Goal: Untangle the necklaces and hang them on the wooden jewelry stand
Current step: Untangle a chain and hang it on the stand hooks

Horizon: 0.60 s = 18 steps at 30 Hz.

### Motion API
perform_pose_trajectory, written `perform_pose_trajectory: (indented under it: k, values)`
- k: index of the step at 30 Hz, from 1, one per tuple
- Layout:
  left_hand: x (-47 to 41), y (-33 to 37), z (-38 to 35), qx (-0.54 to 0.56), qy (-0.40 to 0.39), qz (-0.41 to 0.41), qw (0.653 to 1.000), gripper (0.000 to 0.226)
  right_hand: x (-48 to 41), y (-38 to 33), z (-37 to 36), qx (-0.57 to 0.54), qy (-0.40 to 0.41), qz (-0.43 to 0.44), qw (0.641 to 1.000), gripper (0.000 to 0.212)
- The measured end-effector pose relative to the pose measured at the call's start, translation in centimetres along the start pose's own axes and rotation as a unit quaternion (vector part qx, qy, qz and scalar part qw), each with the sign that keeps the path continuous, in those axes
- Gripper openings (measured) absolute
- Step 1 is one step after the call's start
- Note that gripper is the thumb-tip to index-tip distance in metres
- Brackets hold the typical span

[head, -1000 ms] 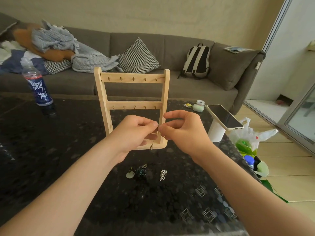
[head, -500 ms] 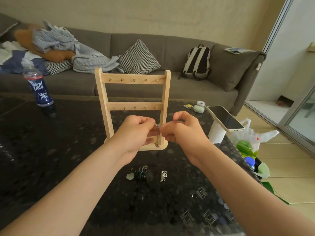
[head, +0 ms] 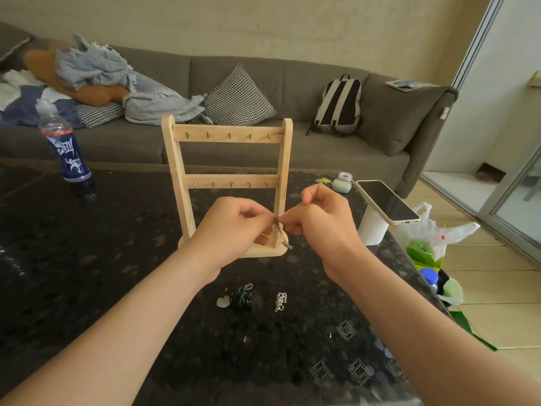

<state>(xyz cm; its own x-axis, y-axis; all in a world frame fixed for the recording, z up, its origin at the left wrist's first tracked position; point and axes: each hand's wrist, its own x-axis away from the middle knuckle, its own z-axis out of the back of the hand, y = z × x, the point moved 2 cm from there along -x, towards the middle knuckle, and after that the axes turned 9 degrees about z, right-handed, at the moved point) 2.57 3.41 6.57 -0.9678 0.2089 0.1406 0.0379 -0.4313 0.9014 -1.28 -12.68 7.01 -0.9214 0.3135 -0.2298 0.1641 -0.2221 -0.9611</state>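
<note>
Left hand [head: 234,227] and right hand [head: 322,227] pinch a chain [head: 278,230]; tugging may tighten knots or knock the stand [head: 173,159] at twelve o'clock.

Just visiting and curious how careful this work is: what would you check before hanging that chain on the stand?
1. Grip on the chain: ok, left hand and right hand both pinch it.
2. Knots gone from it: cannot tell, too fine to see.
3. Hooks on the stand free: ok, nothing hangs on them.
4. It stands upright on the table: ok.
5. Dark tangle and silver chain sorted: not ok, both lie bunched on the table.
</note>
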Motion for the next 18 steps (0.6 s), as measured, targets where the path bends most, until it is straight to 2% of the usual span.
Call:
perform_pose_trajectory:
  k: [6,11,15,18]
  values:
    - [-0.9,-0.5,-0.3,0.062,0.014,0.055,0.996,0.015,-0.2,0.5,-0.4,-0.017,-0.058,-0.046,0.997,0.028]
    - [-0.6,-0.2,-0.6,0.038,0.034,0.015,0.999,0.021,-0.4,1.1,-1.0,-0.084,-0.101,-0.091,0.987,0.021]
    - [-0.4,0.0,-0.2,0.036,0.030,-0.001,0.999,0.017,-0.3,1.2,-1.0,-0.080,-0.084,-0.058,0.992,0.014]
    - [-0.3,-0.2,0.1,0.070,0.008,0.020,0.997,0.015,0.0,1.2,-0.9,-0.044,-0.085,-0.038,0.995,0.010]
